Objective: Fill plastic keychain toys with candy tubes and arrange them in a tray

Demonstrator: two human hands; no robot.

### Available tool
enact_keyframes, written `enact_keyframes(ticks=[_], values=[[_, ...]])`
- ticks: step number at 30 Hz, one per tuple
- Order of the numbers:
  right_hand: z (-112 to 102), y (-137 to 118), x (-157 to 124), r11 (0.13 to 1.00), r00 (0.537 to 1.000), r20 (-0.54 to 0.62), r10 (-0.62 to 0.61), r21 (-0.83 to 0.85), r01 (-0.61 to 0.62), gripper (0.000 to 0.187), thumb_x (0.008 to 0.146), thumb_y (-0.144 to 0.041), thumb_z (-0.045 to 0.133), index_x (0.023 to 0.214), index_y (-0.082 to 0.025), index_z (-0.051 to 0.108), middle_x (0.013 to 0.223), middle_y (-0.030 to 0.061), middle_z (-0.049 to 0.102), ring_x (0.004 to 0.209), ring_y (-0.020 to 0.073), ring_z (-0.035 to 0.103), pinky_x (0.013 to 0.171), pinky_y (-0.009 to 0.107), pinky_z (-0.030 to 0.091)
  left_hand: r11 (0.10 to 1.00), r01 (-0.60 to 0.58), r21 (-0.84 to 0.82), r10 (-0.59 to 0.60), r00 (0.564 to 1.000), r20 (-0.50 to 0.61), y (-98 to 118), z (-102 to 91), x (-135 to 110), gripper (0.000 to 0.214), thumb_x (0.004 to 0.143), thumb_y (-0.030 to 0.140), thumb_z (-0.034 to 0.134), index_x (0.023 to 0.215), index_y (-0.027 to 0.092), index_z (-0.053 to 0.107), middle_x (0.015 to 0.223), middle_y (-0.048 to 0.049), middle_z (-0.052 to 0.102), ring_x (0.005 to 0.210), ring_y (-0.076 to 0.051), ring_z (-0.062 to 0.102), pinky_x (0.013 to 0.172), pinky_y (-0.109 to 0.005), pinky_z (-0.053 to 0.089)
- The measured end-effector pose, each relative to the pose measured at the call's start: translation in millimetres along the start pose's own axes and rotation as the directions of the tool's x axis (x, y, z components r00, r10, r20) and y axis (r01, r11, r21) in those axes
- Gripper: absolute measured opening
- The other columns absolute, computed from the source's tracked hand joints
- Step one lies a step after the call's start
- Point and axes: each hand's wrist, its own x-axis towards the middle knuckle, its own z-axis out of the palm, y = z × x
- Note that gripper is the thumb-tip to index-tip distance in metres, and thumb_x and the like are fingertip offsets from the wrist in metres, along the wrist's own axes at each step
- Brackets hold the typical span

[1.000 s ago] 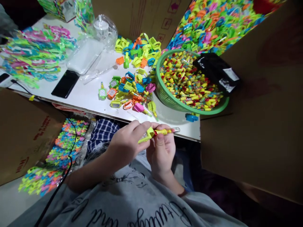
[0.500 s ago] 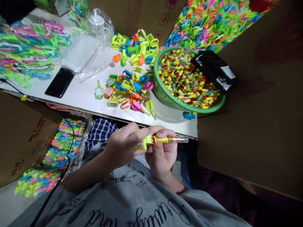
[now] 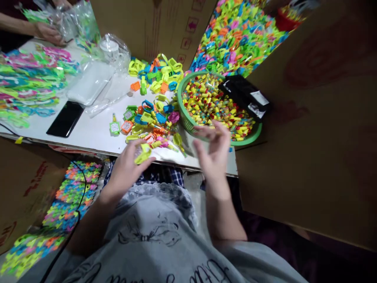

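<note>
A: You have a white table [image 3: 91, 131] across the middle of the frame and brown cartons [image 3: 153, 23] behind it and at both sides. Where is your yellow toy [image 3: 143, 154]?

B: In your left hand [image 3: 125, 167], left of centre, over the table's near edge. Your thumb and fingers pinch it, and its long axis slants from lower left to upper right.

A: And your right hand [image 3: 216, 153]?

B: Right of centre, fingers spread, thumb well apart, nothing visible in it. It's your nearer hand to the tubes [image 3: 206, 102], which lie just above your fingertips in the frame. Whether you touch the basket [image 3: 185, 121], I can't tell.

A: Materials?

B: Your toy looks like thin, glossy plastic. The basket is round, green and pierced with holes; the tubes are small, smooth, yellow and red. Left of it sits your heap [image 3: 153, 114] of bright, looped plastic pieces.
</note>
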Motion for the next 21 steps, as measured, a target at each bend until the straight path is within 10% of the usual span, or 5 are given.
enact_keyframes(ticks=[4, 9, 18, 21], values=[[-57.6, 59.6, 83.2, 0.61, 0.958, 0.231, 0.172, -0.789, 0.081, 0.031, 0.087, -0.021, 0.048, 0.116, -0.016, 0.057, 0.108, 0.0157, 0.061, 0.101, 0.0286, 0.054, 0.084, 0.043, 0.038, 0.974, 0.21, 0.084, -0.193, 0.965, -0.18, -65.4, 6.3, 12.2, 0.041, 0.08, 0.035, 0.061, 0.114, 0.017, 0.049, 0.111, -0.011, 0.058, 0.107, -0.027, 0.056, 0.093, -0.042, 0.045], [-77.2, 81.1, 122.7, 0.213, 0.753, 0.536, 0.381, -0.844, 0.493, 0.023, 0.085, -0.018, 0.053, 0.103, -0.016, 0.067, 0.102, 0.0143, 0.062, 0.097, 0.0267, 0.053, 0.078, 0.036, 0.032, 0.907, 0.372, 0.199, -0.296, 0.897, -0.329, -117.1, 22.7, 11.5, 0.052, 0.085, 0.037, 0.049, 0.127, 0.009, 0.04, 0.121, -0.021, 0.047, 0.12, -0.034, 0.044, 0.101, -0.051, 0.033], [-77.5, 84.7, 119.6, 0.291, 0.681, 0.672, 0.292, -0.741, 0.606, 0.02, 0.083, -0.013, 0.049, 0.082, -0.019, 0.068, 0.089, 0.0111, 0.064, 0.091, 0.0267, 0.056, 0.078, 0.038, 0.037, 0.894, 0.362, 0.265, -0.303, 0.923, -0.238, -145.2, 31.5, 24.5, 0.058, 0.087, 0.043, 0.043, 0.137, 0.014, 0.034, 0.133, -0.022, 0.042, 0.124, -0.035, 0.041, 0.102, -0.054, 0.026], [-81.1, 89.5, 140.2, 0.485, 0.637, 0.72, 0.275, -0.676, 0.554, 0.017, 0.083, -0.018, 0.048, 0.077, -0.021, 0.063, 0.084, 0.0094, 0.065, 0.082, 0.0244, 0.06, 0.075, 0.037, 0.042, 0.916, 0.252, 0.312, -0.223, 0.967, -0.125, -159.6, 33.6, 27.4, 0.057, 0.091, 0.04, 0.037, 0.143, 0.021, 0.027, 0.142, -0.0183, 0.039, 0.127, -0.032, 0.04, 0.104, -0.052, 0.023]])
